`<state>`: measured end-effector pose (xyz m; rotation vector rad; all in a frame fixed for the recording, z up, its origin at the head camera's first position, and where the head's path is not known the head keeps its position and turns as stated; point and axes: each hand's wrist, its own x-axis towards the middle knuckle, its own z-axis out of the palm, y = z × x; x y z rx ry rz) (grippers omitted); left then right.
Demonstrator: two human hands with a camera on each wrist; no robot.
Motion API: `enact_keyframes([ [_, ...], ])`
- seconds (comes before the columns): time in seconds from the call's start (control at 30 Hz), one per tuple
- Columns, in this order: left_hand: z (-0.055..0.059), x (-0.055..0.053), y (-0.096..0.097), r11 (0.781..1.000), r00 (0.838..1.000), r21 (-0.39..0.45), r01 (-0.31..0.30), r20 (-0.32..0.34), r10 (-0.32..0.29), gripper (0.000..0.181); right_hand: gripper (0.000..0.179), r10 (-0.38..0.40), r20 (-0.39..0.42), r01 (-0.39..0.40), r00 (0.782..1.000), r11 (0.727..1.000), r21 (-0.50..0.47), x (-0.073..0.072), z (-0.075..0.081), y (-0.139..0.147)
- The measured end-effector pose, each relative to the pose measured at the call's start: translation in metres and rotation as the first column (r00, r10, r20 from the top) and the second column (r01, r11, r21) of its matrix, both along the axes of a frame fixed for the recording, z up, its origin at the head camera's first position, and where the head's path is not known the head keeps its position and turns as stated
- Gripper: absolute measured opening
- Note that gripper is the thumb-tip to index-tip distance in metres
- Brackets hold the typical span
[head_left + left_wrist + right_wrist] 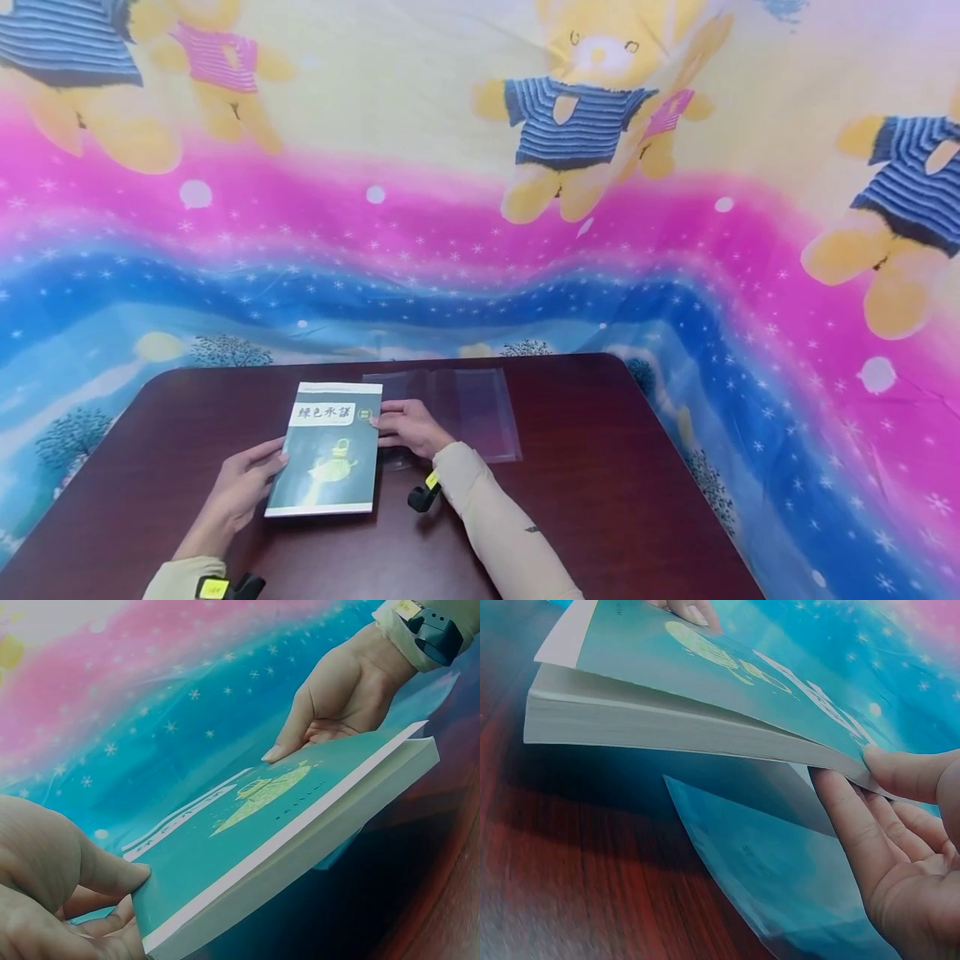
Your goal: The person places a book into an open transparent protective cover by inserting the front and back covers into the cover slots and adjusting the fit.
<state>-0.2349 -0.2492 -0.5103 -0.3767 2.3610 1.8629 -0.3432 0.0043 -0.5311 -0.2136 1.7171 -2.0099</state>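
A green paperback book [332,458] with white bands, a title panel and a yellow-green picture on its cover is held up above the table, cover facing up. My left hand [242,487] grips its left edge, thumb on the cover and fingers beneath. On the opposite edge my right hand [411,428] pinches the book, its thumb on top and fingers under, as the right wrist view shows. The cover stands slightly lifted from the pages [652,724] there. Behind the book and right hand lies a clear plastic book cover [472,412], partly hidden by them.
The dark red-brown table [600,483] has rounded far corners. A patterned cloth [450,225] with bears and snowflakes hangs behind and around it. Black cameras with yellow labels are strapped at both wrists, the right wrist camera [424,495] hanging over the table.
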Motion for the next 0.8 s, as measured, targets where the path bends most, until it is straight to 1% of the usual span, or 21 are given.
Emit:
enact_keyframes([
  [0.2, -0.002, -0.006, 0.009, 1.000, 1.000, -0.006, 0.019, -0.003, -0.019, 0.054, 0.051, -0.037, 0.011, 0.037, 0.999, 0.999, 0.004, 0.000, 0.000, 0.011],
  [0.43, -0.005, -0.010, 0.015, 1.000, 1.000, 0.012, 0.010, 0.001, -0.010, 0.053, 0.049, -0.029, 0.010, 0.029, 1.000, 1.000, 0.009, -0.001, -0.001, 0.019],
  [0.63, -0.007, -0.015, 0.024, 1.000, 1.000, 0.023, 0.002, -0.002, -0.002, 0.052, 0.053, -0.054, 0.028, 0.054, 0.998, 0.999, 0.003, -0.003, -0.002, 0.028],
  [0.8, -0.007, -0.020, 0.033, 1.000, 1.000, 0.027, -0.007, 0.002, 0.007, 0.051, 0.050, -0.062, -0.001, 0.062, 0.998, 0.998, 0.012, -0.005, -0.003, 0.036],
])
